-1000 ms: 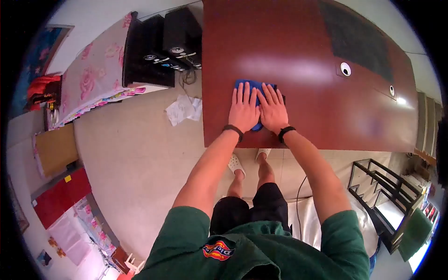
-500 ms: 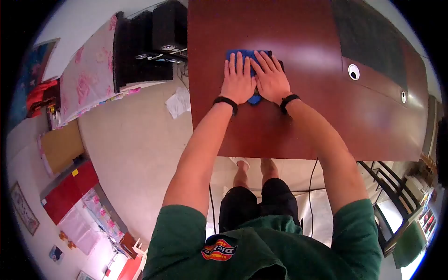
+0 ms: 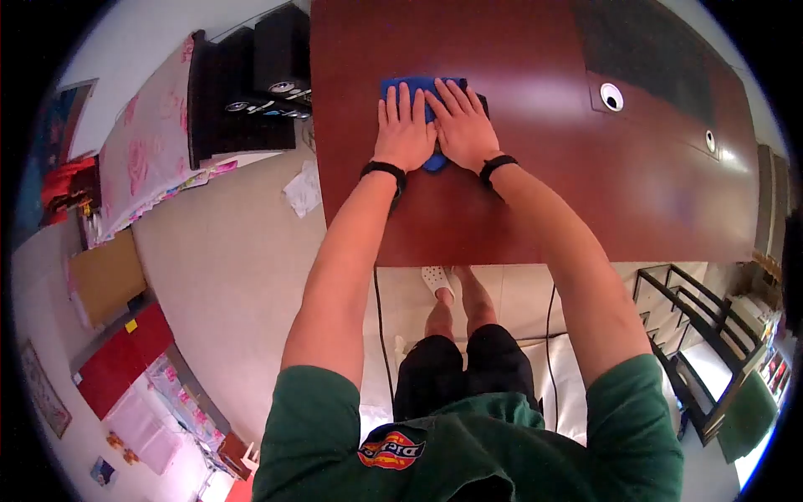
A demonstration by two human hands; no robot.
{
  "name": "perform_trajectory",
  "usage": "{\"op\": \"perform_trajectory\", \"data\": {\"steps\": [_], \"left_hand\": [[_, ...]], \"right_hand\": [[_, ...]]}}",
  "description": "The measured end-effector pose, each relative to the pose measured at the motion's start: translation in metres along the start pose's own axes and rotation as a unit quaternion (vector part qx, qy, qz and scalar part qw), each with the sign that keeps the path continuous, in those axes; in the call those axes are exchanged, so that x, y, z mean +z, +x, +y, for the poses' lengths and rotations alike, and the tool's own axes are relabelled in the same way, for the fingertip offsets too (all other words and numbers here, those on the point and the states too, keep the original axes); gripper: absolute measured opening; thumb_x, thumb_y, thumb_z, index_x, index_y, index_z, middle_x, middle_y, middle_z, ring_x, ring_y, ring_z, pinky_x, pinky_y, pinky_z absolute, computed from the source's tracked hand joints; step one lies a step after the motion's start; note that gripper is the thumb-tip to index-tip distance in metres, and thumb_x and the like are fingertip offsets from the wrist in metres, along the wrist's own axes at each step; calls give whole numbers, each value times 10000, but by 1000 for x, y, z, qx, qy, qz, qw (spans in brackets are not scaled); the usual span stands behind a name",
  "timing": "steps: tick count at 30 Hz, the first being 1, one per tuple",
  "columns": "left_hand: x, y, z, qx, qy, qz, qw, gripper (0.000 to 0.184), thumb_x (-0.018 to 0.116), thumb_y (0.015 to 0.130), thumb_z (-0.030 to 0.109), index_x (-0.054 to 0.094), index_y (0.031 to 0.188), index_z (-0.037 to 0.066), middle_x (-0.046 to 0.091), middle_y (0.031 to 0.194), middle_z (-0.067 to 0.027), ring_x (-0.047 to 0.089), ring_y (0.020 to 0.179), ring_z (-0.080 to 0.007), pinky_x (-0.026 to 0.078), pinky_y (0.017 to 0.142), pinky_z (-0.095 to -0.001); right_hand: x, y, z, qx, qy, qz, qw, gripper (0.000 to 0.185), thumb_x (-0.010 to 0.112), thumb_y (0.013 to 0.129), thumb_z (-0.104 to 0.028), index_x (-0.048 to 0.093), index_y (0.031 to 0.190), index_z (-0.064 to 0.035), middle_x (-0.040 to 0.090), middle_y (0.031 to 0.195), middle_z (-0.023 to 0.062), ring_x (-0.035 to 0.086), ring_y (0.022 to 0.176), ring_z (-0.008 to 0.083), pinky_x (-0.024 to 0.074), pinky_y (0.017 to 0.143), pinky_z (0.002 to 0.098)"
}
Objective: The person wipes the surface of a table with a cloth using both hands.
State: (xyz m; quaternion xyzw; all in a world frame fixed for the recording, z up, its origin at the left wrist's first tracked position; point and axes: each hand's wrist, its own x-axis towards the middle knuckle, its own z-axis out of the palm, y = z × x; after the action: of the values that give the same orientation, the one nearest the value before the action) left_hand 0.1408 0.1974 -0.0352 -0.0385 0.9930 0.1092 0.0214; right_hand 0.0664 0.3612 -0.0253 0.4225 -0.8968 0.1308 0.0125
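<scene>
Inside the near edge of the bench (image 3: 544, 125), the left hand (image 3: 406, 140) and right hand (image 3: 468, 134) lie on a blue cloth (image 3: 434, 161), each grip open, fingers extended. Pressing seems in hand; sliding the cloth would call for even palm pressure.

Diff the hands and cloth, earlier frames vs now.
Left hand, right hand and blue cloth slid together away from the wearer, farther from the near edge of the red table, mostly by the middle frame. Nothing taken hold of or let go. Unchanged: both hands flat on the cloth.
</scene>
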Motion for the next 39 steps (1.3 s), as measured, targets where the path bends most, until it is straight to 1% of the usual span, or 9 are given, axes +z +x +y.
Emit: {"op": "perform_trajectory", "data": {"steps": [7, 8, 13, 20, 25, 29, 32, 38, 39], "left_hand": [[10, -78, 45, 18, 0, -4, 1000, 766, 508, 1083, 381, 255, 1702, 8, 138, 1778, -302, 90, 1653, -506, 100, 1323, -665], [13, -90, 52, 25, 0, 2, 1000, 761, 510, 1081, 384, 274, 1695, 2, 153, 1776, -300, 98, 1654, -502, 106, 1322, -667], [14, -153, 88, 45, -5, 4, 999, 761, 526, 1071, 390, 309, 1681, -10, 214, 1758, -300, 164, 1638, -503, 130, 1320, -666], [24, -222, 122, 58, -41, -8, 997, 763, 521, 1078, 432, 337, 1668, -15, 229, 1755, -290, 161, 1639, -490, 135, 1323, -651], [22, -222, 125, 52, -41, -32, 997, 784, 505, 1082, 456, 305, 1688, 1, 190, 1771, -282, 123, 1650, -485, 98, 1326, -655], [20, -214, 125, 37, -35, -129, 990, 815, 473, 1092, 493, 259, 1706, 1, 117, 1791, -281, 37, 1664, -488, 50, 1314, -687], [24, -205, 124, 28, -56, -138, 988, 832, 465, 1098, 496, 221, 1713, -8, 70, 1793, -294, 7, 1659, -506, 33, 1308, -699], [8, -131, 129, 16, -22, -186, 982, 858, 429, 1109, 501, 143, 1723, -25, 1, 1788, -321, -51, 1649, -539, -4, 1295, -720], [3, -117, 129, 1, -61, -214, 975, 872, 411, 1110, 511, 114, 1725, -30, -23, 1791, -318, -77, 1647, -541, -17, 1287, -731]], "right_hand": [[-16, -89, -31, 26, -5, -30, 999, 625, 495, 1093, -297, 384, 1681, -114, 309, 1775, 139, 244, 1651, 332, 170, 1352, 531], [-18, -103, -36, 25, 25, -11, 999, 631, 520, 1065, -248, 397, 1669, -112, 329, 1757, 159, 266, 1635, 358, 179, 1343, 550], [-27, -173, -61, 44, 34, -30, 998, 660, 545, 1052, -240, 379, 1674, -100, 305, 1766, 166, 251, 1640, 358, 167, 1343, 561], [-35, -251, -89, 67, 19, -81, 994, 699, 546, 1052, -264, 333, 1695, -87, 212, 1799, 184, 165, 1668, 375, 125, 1351, 578], [-37, -252, -87, 67, 22, -112, 991, 701, 510, 1070, -283, 294, 1708, -89, 178, 1806, 188, 132, 1675, 382, 106, 1350, 583], [-43, -247, -82, 58, 40, -133, 989, 722, 521, 1066, -273, 267, 1717, -89, 170, 1805, 192, 116, 1675, 387, 88, 1348, 587], [-42, -240, -70, 35, 41, -133, 990, 736, 536, 1055, -270, 270, 1713, -77, 175, 1802, 198, 128, 1671, 393, 95, 1344, 591], [-36, -191, -10, 4, 58, -112, 992, 735, 543, 1046, -261, 282, 1705, -63, 200, 1792, 207, 154, 1666, 395, 117, 1338, 593], [-38, -183, -1, -6, 55, -105, 993, 729, 545, 1045, -259, 291, 1699, -59, 208, 1789, 208, 152, 1667, 392, 118, 1338, 591]]}}
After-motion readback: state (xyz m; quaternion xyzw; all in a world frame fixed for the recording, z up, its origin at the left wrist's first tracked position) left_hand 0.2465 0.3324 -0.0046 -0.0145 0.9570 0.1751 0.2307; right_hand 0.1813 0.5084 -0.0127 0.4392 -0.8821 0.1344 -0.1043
